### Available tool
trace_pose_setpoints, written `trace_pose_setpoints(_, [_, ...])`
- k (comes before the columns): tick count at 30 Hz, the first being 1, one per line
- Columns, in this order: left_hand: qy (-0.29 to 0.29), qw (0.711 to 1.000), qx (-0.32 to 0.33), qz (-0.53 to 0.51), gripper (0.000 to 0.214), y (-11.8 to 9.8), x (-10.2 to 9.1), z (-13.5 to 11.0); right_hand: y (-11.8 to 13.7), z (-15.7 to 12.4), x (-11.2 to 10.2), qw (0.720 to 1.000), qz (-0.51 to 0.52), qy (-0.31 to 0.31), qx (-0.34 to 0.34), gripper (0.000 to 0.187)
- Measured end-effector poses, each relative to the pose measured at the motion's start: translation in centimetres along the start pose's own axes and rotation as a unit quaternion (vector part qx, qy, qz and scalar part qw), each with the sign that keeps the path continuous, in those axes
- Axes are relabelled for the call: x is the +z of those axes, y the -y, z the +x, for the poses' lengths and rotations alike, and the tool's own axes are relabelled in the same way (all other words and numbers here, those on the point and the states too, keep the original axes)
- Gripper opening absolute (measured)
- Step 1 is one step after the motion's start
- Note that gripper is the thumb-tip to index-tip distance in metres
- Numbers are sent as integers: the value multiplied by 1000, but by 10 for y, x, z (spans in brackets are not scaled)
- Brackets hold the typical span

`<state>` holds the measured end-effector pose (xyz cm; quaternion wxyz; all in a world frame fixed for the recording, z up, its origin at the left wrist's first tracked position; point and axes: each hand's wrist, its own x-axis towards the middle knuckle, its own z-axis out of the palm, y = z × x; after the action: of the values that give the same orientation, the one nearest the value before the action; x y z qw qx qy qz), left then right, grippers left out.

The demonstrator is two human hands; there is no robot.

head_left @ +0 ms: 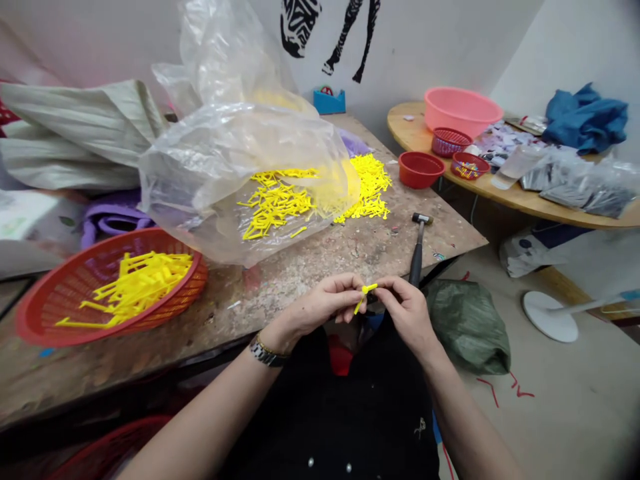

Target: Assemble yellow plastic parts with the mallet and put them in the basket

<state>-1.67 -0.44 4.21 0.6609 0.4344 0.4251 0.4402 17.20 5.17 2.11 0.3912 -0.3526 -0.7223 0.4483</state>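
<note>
Just past the table's front edge, both hands meet at a small yellow plastic piece (369, 289) with thin arms set at an angle. My left hand (334, 298), closed, pinches it from the left. From the right, the closed fingertips of my right hand (404, 303) grip its other end. Whether it is one part or two joined parts I cannot tell. Beyond the hands, similar yellow pieces (280, 203) spill from a clear plastic bag (200, 180), and a denser yellow pile (373, 187) lies to its right. More long yellow pieces (145, 280) fill part of a red basket (35, 313) at the left.
A hammer (418, 250) lies at the table's right edge, its handle near my right hand. A red bowl (421, 170) sits at the far corner. Behind it, a round wooden table (407, 123) holds a pink basin (460, 110). A dark green sack (467, 327) stands on the floor.
</note>
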Motion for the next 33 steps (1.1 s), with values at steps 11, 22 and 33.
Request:
trace_pose_setpoints(11, [-21, 995, 24, 91, 26, -4, -9, 3, 5, 16, -2, 997, 32, 60, 37, 17])
trace_pose_setpoints(22, [-117, 893, 165, 403, 23, -20, -20, 20, 12, 46, -1, 995, -69, 70, -20, 17])
trace_pose_setpoints(33, [-169, 893, 165, 382, 25, -14, -33, 31, 8, 73, 3, 988, -91, 125, -25, 22])
